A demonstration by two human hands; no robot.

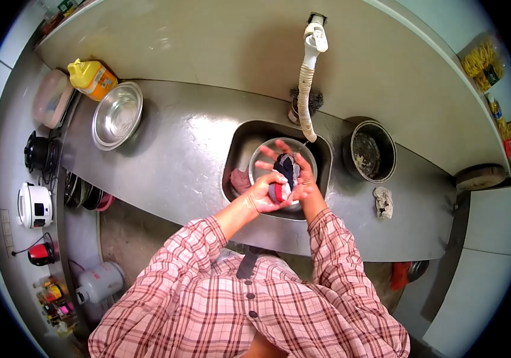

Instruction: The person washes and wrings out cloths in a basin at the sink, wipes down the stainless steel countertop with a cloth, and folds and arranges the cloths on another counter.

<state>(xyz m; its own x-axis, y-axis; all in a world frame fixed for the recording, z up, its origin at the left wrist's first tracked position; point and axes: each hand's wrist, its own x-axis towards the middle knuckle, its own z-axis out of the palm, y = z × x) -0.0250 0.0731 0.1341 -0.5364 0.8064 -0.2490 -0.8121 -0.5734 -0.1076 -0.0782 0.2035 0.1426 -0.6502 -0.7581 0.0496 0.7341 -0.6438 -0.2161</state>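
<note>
A wet sock (286, 168), dark blue and grey with red and white at one end, is between my hands above a metal basin (254, 156) in the sink. My left hand (263, 194) is closed round the red end, thumb on top. Under and beside the sock, my right hand (307, 179) supports it on the palm, its fingers spread. The sock partly hides both hands' fingers. Left of the basin, a reddish-pink cloth (240, 180) lies in the sink (229, 156).
A ribbed white hose (306, 95) hangs over the sink from the wall tap. On the steel counter (178, 143) stand a metal bowl (118, 116), a yellow jug (93, 79) and a dark pot (372, 151). A crumpled pale rag (383, 203) lies at right.
</note>
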